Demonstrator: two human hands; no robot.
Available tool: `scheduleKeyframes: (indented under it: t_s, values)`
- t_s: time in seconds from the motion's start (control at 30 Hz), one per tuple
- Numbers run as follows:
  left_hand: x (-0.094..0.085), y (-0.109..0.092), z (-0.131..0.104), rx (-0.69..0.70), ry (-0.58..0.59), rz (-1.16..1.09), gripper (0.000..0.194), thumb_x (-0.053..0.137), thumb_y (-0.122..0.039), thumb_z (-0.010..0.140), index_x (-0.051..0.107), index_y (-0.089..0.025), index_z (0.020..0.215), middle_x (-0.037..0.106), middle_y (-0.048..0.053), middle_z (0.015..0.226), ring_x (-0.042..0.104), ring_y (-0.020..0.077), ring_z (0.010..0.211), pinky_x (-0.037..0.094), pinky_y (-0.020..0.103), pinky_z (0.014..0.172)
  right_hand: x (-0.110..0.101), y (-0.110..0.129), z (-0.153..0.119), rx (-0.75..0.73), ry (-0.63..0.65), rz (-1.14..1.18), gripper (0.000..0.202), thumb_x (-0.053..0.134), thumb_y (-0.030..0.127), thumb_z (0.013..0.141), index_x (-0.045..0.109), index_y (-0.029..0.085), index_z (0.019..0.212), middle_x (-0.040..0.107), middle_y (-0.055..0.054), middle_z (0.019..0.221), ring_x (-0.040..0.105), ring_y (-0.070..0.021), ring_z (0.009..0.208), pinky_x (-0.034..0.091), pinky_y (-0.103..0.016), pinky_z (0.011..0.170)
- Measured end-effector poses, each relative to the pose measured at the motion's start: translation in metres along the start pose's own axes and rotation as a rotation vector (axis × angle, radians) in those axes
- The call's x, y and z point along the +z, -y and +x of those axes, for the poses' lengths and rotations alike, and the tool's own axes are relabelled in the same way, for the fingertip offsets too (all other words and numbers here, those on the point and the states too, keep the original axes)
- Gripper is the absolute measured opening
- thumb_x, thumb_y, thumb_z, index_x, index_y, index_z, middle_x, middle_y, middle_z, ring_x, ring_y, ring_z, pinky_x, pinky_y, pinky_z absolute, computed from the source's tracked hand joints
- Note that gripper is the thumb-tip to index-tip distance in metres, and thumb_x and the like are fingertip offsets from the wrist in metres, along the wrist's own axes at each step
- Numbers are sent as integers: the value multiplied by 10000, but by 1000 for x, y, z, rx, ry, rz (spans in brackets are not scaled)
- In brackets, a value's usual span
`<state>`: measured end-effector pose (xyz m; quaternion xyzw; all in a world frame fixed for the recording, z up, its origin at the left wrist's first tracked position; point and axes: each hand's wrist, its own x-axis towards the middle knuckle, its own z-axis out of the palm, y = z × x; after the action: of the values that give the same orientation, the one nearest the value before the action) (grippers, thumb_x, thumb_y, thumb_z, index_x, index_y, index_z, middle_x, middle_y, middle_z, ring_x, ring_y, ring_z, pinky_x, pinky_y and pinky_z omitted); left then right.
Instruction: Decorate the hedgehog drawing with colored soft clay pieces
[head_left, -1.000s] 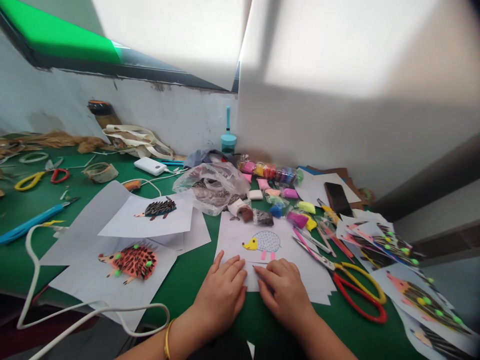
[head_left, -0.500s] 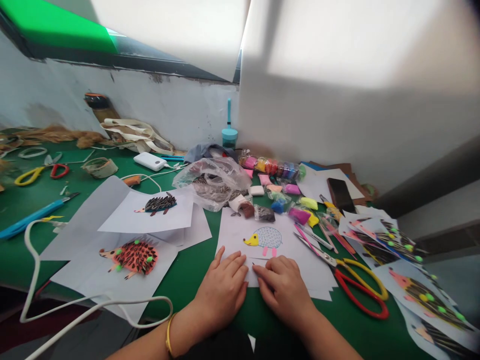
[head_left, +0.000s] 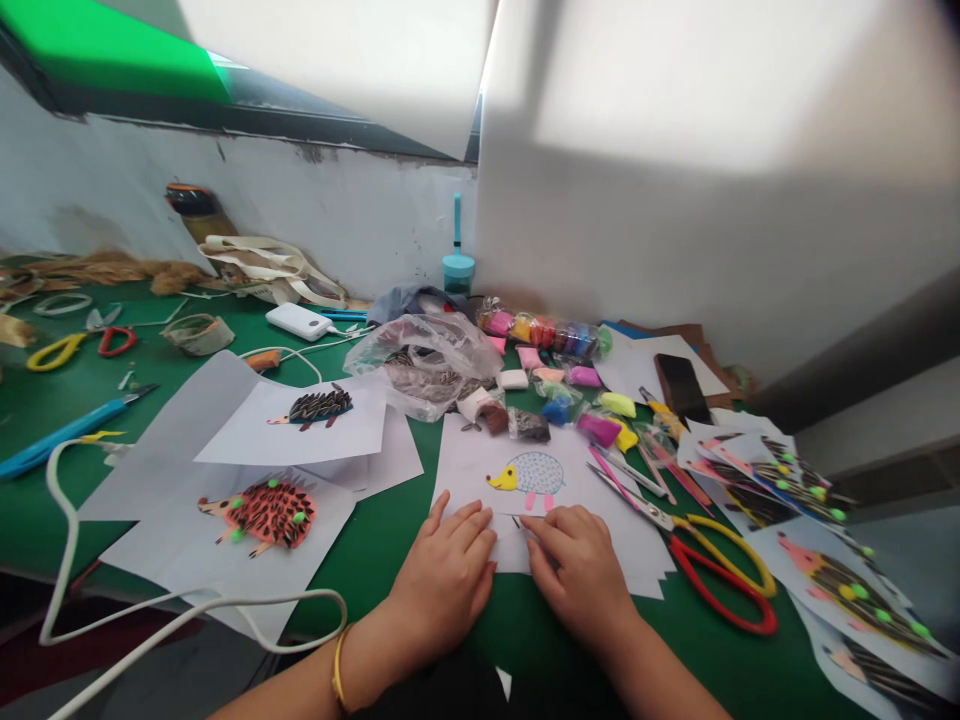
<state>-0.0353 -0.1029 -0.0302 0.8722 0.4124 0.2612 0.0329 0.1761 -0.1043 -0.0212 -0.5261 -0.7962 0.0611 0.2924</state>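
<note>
Paper [head_left: 465,465] strews a green table [head_left: 382,540] beside a pale wall [head_left: 367,215].

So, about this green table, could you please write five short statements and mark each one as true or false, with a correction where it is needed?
1. The yellow-faced hedgehog is on the white paper. True.
2. The bracelet is on the right wrist. False: the yellow bracelet is on the left wrist.
3. The large scissors lie to the right of the right hand. True.
4. The left hand grips the large scissors. False: the left hand rests with its fingers on the white paper.
5. The clear plastic bag lies farther from the person than the yellow-faced hedgehog. True.
</note>
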Motion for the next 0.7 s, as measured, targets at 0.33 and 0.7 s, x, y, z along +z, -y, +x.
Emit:
scheduleKeyframes:
  t_s: [0.33,0.7]
  values:
    - [-1,-1,1,-10,10,-16,253,544,-211,907,635,-193,1141,663,81,1272,563,248,1252,237,538,1194,-2,7,1,-105,55,39,248,540,191,903,725,245,1059,598,-36,796,511,-189,789,326,-354,755]
    - [0,0,-1,-6,18,-18,259,533,-220,917,628,-190,1157,659,80,1282,558,250,1259,224,536,1199,-1,10,2,-111,115,-2,256,549,206,901,710,259,1093,593,-33,805,498,-191,791,304,-357,756]
